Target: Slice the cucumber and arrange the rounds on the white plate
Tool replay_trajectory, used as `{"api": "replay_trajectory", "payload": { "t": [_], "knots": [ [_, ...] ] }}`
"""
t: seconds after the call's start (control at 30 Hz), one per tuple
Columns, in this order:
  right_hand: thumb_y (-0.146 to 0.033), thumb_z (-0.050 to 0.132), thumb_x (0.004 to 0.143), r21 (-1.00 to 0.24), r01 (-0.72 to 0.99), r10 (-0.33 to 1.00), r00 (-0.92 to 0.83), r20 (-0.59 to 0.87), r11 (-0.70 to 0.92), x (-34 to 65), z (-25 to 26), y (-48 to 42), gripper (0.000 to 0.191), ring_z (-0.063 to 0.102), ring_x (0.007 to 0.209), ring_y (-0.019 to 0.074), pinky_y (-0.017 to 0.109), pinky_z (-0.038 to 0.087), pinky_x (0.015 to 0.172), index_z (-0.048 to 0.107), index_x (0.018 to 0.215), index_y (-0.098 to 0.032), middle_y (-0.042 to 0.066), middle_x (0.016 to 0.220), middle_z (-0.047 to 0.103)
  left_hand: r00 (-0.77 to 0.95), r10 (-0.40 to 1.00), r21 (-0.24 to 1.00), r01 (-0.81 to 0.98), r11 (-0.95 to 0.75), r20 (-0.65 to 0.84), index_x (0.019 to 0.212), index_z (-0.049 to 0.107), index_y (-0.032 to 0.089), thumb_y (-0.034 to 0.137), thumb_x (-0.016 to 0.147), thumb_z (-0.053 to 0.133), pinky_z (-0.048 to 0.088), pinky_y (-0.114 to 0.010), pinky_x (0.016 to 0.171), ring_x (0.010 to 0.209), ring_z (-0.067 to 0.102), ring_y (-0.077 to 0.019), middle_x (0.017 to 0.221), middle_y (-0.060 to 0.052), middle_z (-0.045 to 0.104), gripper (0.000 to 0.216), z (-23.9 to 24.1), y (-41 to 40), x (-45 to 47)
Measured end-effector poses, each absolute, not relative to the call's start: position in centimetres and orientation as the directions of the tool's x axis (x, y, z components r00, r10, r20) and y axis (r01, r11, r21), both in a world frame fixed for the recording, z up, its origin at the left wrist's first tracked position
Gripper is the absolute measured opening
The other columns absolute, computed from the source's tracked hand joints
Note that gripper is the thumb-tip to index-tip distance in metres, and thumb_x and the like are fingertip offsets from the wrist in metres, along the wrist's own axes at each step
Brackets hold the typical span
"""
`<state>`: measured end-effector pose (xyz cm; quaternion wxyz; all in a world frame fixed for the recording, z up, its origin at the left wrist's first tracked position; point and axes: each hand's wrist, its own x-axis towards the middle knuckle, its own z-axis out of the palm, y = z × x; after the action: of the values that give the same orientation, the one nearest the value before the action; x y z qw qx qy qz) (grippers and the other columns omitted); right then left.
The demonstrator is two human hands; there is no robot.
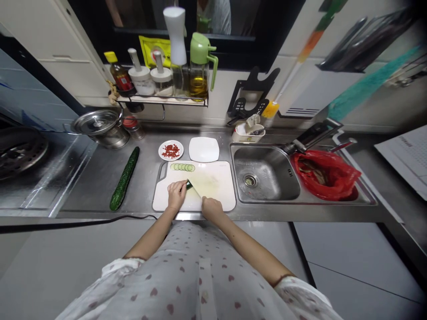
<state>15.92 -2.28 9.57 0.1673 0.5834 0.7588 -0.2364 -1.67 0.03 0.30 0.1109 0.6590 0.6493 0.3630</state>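
Observation:
My left hand (177, 194) is closed on a short piece of cucumber (189, 184) on the white cutting board (216, 205). In my right hand (212, 209) is the handle of a knife (195, 188), its blade slanting up and left to the cut end of that piece. A row of thin cucumber slices (182, 167) lies overlapped near the board's far left edge. Behind the board are a small plate of chopped red pieces (171, 150) and a white rectangular plate (203, 149). A whole cucumber (124, 178) rests on the steel counter to the left.
A sink (267, 173) adjoins the board on the right, with a red plastic bag (328, 175) beyond it. At back left stand a lidded steel pot (102, 126) and a red-capped jar (133, 128). A rack (167, 102) above holds bottles and seasoning jars.

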Motion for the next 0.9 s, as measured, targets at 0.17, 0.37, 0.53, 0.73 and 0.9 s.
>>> {"api": "replay_trajectory", "payload": {
  "t": [0.17,0.37,0.53,0.73,0.9],
  "knots": [
    [-0.014,0.039,0.088,-0.166,0.964,0.818,-0.265,-0.51,0.209,16.4,9.1,-2.8,0.026,0.066,0.095,0.0243,0.032,0.047,0.075,0.057,0.106,-0.013,0.016,0.096,0.069,-0.106,0.936,0.615,0.777,-0.132,0.335,0.105,0.066,0.024,0.031,0.094,0.043,0.036,-0.038,0.088,0.092,0.058,-0.0212,0.101,-0.006,0.07,0.026,0.4,0.0,-1.6],
    [-0.014,0.039,0.087,-0.174,0.962,0.824,-0.272,-0.496,0.213,17.1,8.9,-3.4,0.025,0.066,0.093,0.0244,0.031,0.046,0.073,0.058,0.103,-0.013,0.015,0.094,0.069,-0.095,0.933,0.603,0.785,-0.144,0.346,0.104,0.066,0.024,0.03,0.093,0.044,0.036,-0.038,0.088,0.093,0.058,-0.0212,0.102,-0.006,0.07,0.026,0.4,-0.2,-1.5],
    [-0.016,0.038,0.089,-0.182,0.961,0.82,-0.272,-0.503,0.207,17.9,9.2,-3.6,0.026,0.066,0.092,0.0244,0.031,0.045,0.073,0.059,0.103,-0.013,0.014,0.095,0.069,-0.096,0.941,0.602,0.789,-0.127,0.325,0.104,0.067,0.023,0.029,0.093,0.045,0.036,-0.038,0.089,0.093,0.058,-0.0214,0.102,-0.006,0.07,0.025,0.7,-0.2,-1.5],
    [-0.023,0.035,0.093,-0.207,0.959,0.824,-0.274,-0.496,0.194,19.2,10.2,-3.7,0.03,0.064,0.094,0.0228,0.03,0.043,0.075,0.061,0.104,-0.015,0.013,0.097,0.069,-0.161,0.961,0.658,0.752,-0.029,0.226,0.1,0.068,0.024,0.031,0.09,0.048,0.037,-0.038,0.092,0.094,0.059,-0.0207,0.101,-0.003,0.071,0.023,1.6,0.1,-1.5],
    [-0.027,0.033,0.096,-0.162,0.971,0.852,-0.231,-0.47,0.173,19.8,10.4,-4.1,0.031,0.064,0.093,0.0215,0.029,0.041,0.076,0.06,0.106,-0.017,0.013,0.097,0.069,-0.232,0.954,0.706,0.707,0.031,0.19,0.098,0.067,0.023,0.028,0.087,0.051,0.04,-0.036,0.093,0.1,0.059,-0.0207,0.104,-0.003,0.07,0.02,2.0,0.3,-1.2]
  ]
}}
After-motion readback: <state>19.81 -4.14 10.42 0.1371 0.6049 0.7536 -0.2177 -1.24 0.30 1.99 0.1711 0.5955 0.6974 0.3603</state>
